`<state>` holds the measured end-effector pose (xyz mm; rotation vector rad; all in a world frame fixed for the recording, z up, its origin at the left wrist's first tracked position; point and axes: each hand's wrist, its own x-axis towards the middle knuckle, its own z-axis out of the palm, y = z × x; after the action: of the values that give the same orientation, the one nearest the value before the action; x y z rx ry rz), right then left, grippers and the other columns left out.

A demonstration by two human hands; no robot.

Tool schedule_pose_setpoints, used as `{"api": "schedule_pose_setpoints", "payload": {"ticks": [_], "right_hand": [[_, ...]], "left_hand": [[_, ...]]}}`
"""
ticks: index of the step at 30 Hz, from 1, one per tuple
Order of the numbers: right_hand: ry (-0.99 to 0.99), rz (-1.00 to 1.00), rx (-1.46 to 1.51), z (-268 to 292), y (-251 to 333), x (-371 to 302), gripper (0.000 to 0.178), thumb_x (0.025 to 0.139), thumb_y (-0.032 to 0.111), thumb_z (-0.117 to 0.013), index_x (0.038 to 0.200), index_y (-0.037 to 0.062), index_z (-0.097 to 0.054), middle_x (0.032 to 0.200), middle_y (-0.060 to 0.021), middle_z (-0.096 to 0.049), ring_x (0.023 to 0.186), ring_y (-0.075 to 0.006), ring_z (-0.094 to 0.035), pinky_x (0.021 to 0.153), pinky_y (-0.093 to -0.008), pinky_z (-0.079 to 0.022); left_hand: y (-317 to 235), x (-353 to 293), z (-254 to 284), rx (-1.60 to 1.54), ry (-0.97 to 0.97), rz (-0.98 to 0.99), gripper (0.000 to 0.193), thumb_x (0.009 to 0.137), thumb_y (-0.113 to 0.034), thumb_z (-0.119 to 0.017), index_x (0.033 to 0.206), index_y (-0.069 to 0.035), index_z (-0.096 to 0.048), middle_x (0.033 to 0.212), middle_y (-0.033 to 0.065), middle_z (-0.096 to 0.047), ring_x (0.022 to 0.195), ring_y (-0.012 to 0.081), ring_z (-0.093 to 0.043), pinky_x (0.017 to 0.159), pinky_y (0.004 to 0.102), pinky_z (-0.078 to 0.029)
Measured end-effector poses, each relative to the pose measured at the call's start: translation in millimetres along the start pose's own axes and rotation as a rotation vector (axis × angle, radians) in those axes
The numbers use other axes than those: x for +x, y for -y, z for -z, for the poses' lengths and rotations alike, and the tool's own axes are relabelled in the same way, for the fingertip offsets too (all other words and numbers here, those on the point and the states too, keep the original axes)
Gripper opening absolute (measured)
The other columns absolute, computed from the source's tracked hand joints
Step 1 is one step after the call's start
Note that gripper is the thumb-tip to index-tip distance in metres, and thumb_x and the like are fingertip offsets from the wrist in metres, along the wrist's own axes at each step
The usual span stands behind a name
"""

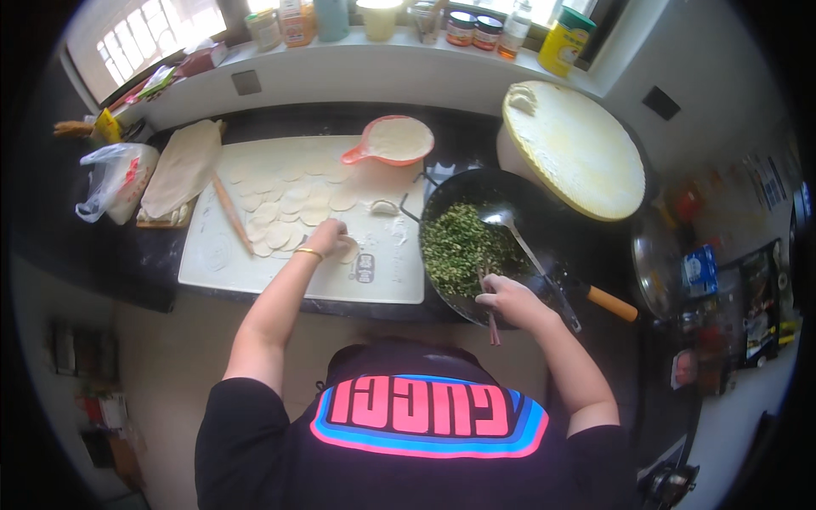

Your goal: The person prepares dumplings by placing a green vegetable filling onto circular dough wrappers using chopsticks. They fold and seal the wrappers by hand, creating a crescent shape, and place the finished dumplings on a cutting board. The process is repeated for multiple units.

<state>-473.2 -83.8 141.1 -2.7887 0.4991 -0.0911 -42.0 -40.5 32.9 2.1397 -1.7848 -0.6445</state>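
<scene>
My left hand (pixel 325 237) is bent over the white mat (pixel 399 285), its fingers curled at the edge of a round dough wrapper (pixel 348 251). More flat wrappers (pixel 289 201) lie overlapping beyond and left of it. One folded dumpling (pixel 384 207) rests on the mat near the wok. My right hand (pixel 510 301) grips a pair of chopsticks (pixel 494 330), their tips down in chopped green filling (pixel 459 246). That filling sits in a black wok (pixel 531 212), where a metal ladle (pixel 531 255) also leans.
A rolling pin (pixel 231 214) lies on the mat's left, beside a dough-covered board (pixel 181 168). A red-handled bowl of flour (pixel 398 139) stands behind. At back right is a large floured round lid (pixel 578 149). The wok's wooden handle (pixel 612 303) sticks out right. Jars (pixel 461 29) line the sill.
</scene>
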Motion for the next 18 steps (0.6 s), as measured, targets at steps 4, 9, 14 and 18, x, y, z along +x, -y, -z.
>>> {"api": "schedule_pose_setpoints", "payload": {"ticks": [4, 9, 14, 18], "right_hand": [[-0.189, -0.002, 0.123, 8.3, -7.5, -0.2, 0.019, 0.065, 0.003, -0.064, 0.084, 0.0042, -0.060, 0.097, -0.0153, -0.053, 0.089, -0.0318, -0.057, 0.075, -0.0370, -0.048], [-0.817, -0.340, 0.500, -4.6, -26.7, -5.1, 0.009, 0.078, 0.006, -0.057, 0.080, 0.0007, -0.065, 0.080, -0.0107, -0.062, 0.071, -0.0204, -0.061, 0.066, -0.0301, -0.049], [-0.887, -0.653, 0.960, 6.1, -13.8, -24.7, 0.014, 0.088, 0.011, -0.057, 0.089, -0.0018, -0.062, 0.082, -0.0075, -0.063, 0.073, -0.0121, -0.062, 0.067, -0.0232, -0.051], [-0.834, -0.700, 0.923, 16.2, -23.3, -39.5, 0.013, 0.086, 0.011, -0.061, 0.088, -0.0014, -0.064, 0.080, -0.0070, -0.065, 0.070, -0.0121, -0.063, 0.065, -0.0234, -0.053]], "left_hand": [[-18.1, -25.8, 9.1, -0.276, -0.278, -0.007, 0.021, 0.078, -0.010, -0.062, 0.097, -0.001, -0.062, 0.083, 0.0167, -0.066, 0.078, 0.0267, -0.064, 0.071, 0.0342, -0.052], [-47.9, -42.8, -4.5, -1.531, -0.190, 0.145, 0.024, 0.089, -0.011, -0.054, 0.109, 0.002, -0.056, 0.098, 0.0094, -0.064, 0.085, 0.0222, -0.063, 0.078, 0.0354, -0.052], [-86.8, -58.1, -21.2, -2.143, 0.058, -0.022, 0.037, 0.089, -0.012, -0.054, 0.122, 0.004, -0.045, 0.119, 0.0159, -0.054, 0.108, 0.0273, -0.055, 0.094, 0.0394, -0.045], [-117.7, -61.4, -22.6, -2.036, 0.184, -0.037, 0.041, 0.087, -0.007, -0.054, 0.123, 0.005, -0.041, 0.126, 0.0172, -0.048, 0.112, 0.0298, -0.051, 0.096, 0.0410, -0.044]]}}
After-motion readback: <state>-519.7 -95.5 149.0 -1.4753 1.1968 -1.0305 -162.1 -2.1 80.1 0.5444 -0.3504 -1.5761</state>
